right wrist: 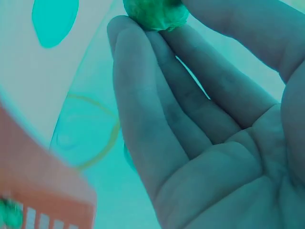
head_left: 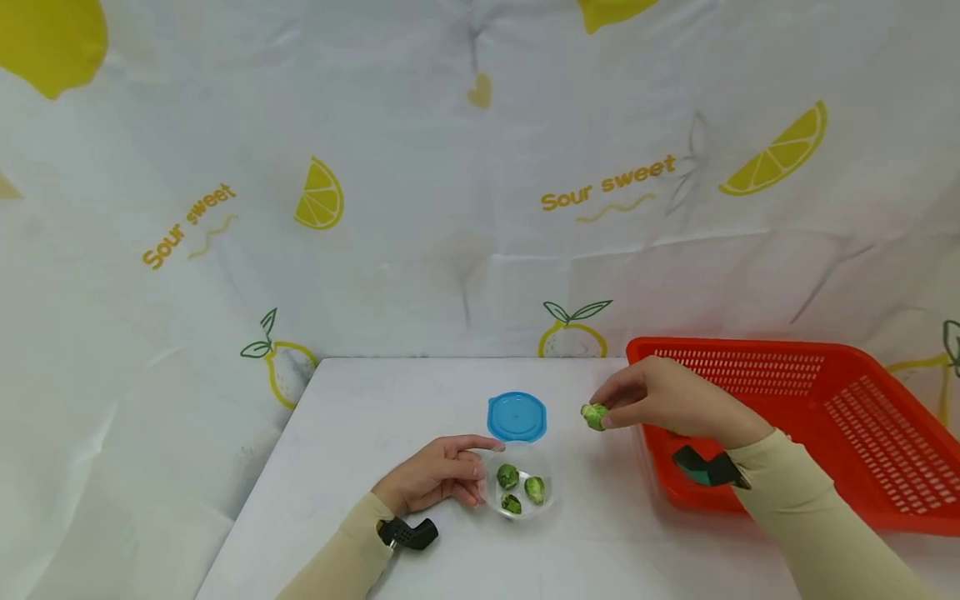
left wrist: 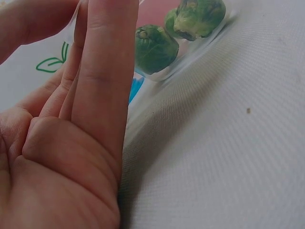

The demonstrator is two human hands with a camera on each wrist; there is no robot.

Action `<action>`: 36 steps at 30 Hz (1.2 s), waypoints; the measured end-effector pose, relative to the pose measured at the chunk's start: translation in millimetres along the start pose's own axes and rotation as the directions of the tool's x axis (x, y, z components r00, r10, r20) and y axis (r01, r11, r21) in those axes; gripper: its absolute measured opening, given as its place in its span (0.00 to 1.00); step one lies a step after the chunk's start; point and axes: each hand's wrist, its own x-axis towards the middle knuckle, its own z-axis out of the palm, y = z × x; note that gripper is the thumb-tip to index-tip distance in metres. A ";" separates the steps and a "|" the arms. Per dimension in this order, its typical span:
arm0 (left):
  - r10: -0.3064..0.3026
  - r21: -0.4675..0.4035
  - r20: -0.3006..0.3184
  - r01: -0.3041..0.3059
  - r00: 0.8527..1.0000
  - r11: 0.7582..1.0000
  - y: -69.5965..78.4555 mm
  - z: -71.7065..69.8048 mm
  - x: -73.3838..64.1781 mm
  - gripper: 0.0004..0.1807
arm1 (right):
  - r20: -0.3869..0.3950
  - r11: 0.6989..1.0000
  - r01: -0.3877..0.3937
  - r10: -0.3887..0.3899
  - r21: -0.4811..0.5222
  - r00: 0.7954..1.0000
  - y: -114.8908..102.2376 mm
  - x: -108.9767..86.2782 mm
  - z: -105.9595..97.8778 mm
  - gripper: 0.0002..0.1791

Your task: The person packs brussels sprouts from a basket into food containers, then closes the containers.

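Note:
My right hand [head_left: 677,402] pinches a Brussels sprout [head_left: 594,416] between thumb and fingertips, in the air beside the red basket's left edge. In the right wrist view the same sprout [right wrist: 155,13] shows at the fingertips, cut off by the top edge. A small clear plastic bowl [head_left: 551,492] stands on the table with three Brussels sprouts inside. At its left side my left hand [head_left: 442,475] grips the rim, one finger reaching along the far edge. Sprouts [left wrist: 156,49] also show through the bowl's wall in the left wrist view.
Behind the bowl lies a blue lid [head_left: 517,417] on the white table [head_left: 360,408]. The red plastic basket [head_left: 780,417] with slotted walls takes up the right side; a sprout [right wrist: 9,213] shows by it in the right wrist view. A lemon-print cloth [head_left: 435,208] hangs behind.

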 end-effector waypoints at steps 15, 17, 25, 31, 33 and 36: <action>0.004 -0.006 0.007 -0.004 1.000 1.000 -0.1 -1.6 -0.4 0.32 | 0.031 0.986 0.133 -0.137 0.100 0.990 -19.4 21.2 71.7 0.10; 0.008 -0.006 0.010 -0.008 1.000 1.000 -0.4 -2.0 0.1 0.32 | 0.029 0.987 0.123 -0.127 0.106 0.991 -19.0 21.5 78.1 0.10; 0.012 -0.001 0.019 -0.012 1.000 1.000 0.1 -1.5 1.9 0.32 | 0.039 0.987 0.115 -0.120 0.111 0.992 -16.3 20.6 95.8 0.10; 0.015 -0.002 0.021 -0.015 1.000 1.000 0.9 -1.5 1.7 0.33 | 0.062 0.986 0.100 -0.108 0.131 0.992 -17.1 20.3 102.6 0.11; 0.017 -0.001 0.020 -0.017 1.000 1.000 0.9 -1.7 1.3 0.33 | 0.069 0.986 0.096 -0.106 0.135 0.992 -17.5 20.2 104.4 0.11; 0.017 -0.002 0.018 -0.017 1.000 1.000 0.5 -2.2 0.8 0.33 | 0.075 0.987 0.093 -0.104 0.134 0.992 -18.0 20.4 106.9 0.11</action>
